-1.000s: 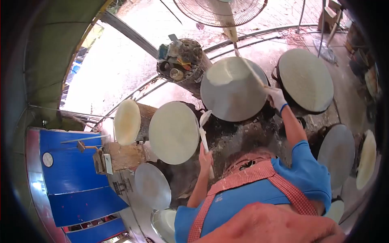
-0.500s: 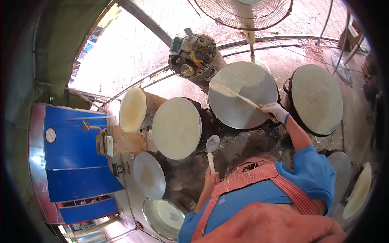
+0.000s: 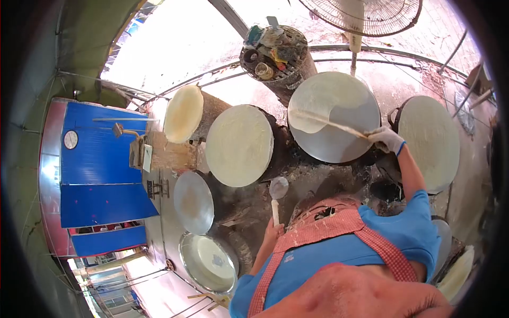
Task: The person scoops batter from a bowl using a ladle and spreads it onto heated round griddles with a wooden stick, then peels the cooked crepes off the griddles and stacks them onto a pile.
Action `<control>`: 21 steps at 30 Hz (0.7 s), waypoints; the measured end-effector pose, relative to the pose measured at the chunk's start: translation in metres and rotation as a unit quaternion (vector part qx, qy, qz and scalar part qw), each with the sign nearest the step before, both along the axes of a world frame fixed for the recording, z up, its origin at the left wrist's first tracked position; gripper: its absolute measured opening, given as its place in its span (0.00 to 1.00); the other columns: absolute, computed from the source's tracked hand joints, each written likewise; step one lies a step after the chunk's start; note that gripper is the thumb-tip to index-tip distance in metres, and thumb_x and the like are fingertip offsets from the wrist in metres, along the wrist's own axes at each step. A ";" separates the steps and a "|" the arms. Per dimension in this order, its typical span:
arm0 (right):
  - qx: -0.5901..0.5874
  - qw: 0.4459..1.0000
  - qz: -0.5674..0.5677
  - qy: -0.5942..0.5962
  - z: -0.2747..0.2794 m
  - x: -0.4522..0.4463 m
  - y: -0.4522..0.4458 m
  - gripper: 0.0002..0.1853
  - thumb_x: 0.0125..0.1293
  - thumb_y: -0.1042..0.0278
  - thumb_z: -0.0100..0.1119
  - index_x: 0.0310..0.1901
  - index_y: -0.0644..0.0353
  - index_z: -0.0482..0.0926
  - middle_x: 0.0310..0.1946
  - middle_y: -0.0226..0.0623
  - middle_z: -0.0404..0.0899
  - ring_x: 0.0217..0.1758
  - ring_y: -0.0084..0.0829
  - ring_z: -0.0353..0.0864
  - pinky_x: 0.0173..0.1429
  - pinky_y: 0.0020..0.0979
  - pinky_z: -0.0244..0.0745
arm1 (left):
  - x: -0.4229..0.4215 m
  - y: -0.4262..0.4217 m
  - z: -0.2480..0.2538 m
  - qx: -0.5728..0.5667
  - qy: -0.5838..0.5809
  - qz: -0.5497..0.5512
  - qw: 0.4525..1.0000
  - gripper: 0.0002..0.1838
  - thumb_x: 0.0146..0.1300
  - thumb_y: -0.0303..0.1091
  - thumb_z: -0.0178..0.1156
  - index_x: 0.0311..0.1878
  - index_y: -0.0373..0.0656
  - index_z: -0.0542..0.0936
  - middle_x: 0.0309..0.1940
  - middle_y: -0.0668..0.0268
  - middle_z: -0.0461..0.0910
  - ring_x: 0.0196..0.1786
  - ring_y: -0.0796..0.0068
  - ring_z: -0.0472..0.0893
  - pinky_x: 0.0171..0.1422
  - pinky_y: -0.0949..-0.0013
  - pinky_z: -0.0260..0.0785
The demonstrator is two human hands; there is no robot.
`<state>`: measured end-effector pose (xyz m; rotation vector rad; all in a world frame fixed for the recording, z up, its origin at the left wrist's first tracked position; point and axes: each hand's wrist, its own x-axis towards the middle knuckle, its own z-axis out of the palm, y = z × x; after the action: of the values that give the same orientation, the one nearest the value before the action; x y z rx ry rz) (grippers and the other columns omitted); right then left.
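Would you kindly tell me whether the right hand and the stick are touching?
Touching: the head view shows the gloved right hand with its fingers closed around one end of the stick.

Room lies open between the ladle (image 3: pixel 279 187) and the middle griddle (image 3: pixel 344 146), whose far-left edge the cluttered drum (image 3: pixel 298 79) crowds.

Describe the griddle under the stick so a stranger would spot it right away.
Find the fan at the top. Below its pole is a large round griddle, beneath a stick in the gloved right hand. Unlike the all-pale discs either side, it's part pale coating, part bare grey metal.
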<state>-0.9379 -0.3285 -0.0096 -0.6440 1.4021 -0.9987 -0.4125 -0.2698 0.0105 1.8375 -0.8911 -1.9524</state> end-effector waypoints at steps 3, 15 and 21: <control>-0.040 0.993 -0.055 0.098 0.022 -0.007 -0.046 0.16 0.51 0.64 0.60 0.40 0.64 0.81 0.14 0.27 0.72 0.08 0.16 0.61 0.11 0.23 0.54 | 0.009 0.012 0.002 -0.023 -0.006 -0.001 1.000 0.32 0.54 0.20 0.54 0.63 0.42 0.56 0.22 0.72 0.64 0.21 0.84 0.64 0.24 0.77 0.58; -0.134 0.989 0.048 -0.033 -0.019 -0.026 -0.029 0.14 0.51 0.70 0.60 0.38 0.70 0.80 0.27 0.31 0.79 0.26 0.18 0.73 0.32 0.24 0.70 | 0.024 0.038 -0.004 0.050 0.071 0.122 0.989 0.33 0.55 0.18 0.51 0.64 0.47 0.54 0.20 0.73 0.61 0.19 0.85 0.61 0.21 0.78 0.56; 0.004 0.974 0.193 0.122 0.040 0.011 -0.045 0.15 0.50 0.65 0.60 0.38 0.65 0.80 0.19 0.30 0.76 0.20 0.16 0.67 0.25 0.24 0.66 | 0.047 0.042 0.004 0.048 0.032 0.084 0.995 0.33 0.55 0.19 0.52 0.63 0.47 0.53 0.19 0.73 0.60 0.18 0.84 0.61 0.21 0.77 0.56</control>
<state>-0.9271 -0.3733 0.0308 -1.0150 1.4187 -0.6190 -0.3657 -0.2280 0.0144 1.8260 -0.6117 -1.9662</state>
